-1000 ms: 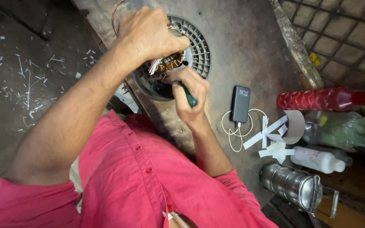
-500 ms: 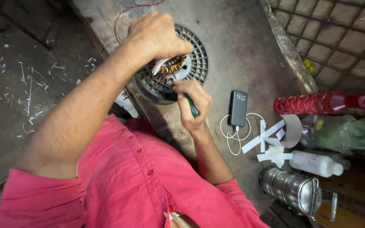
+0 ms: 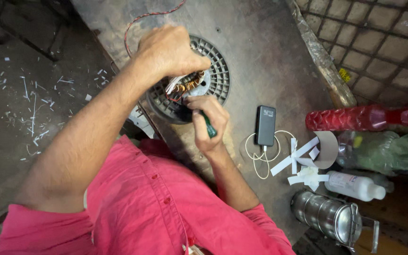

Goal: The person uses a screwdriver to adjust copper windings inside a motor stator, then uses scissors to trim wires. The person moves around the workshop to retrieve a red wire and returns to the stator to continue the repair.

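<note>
While the left hand (image 3: 168,49) presses closed fingers onto the round finned motor (image 3: 190,82) on the counter (image 3: 260,56), right hand (image 3: 207,123) fingers pinch a green-handled screwdriver (image 3: 208,126) just below; motor judged heavy, rigid, windings fragile—grip rim.

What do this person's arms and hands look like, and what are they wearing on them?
Both arms are bare from the upper arm down. The left hand and right hand have no gloves; no rings or watch show. The shirt is pink-red, button-fronted, with short sleeves.
</note>
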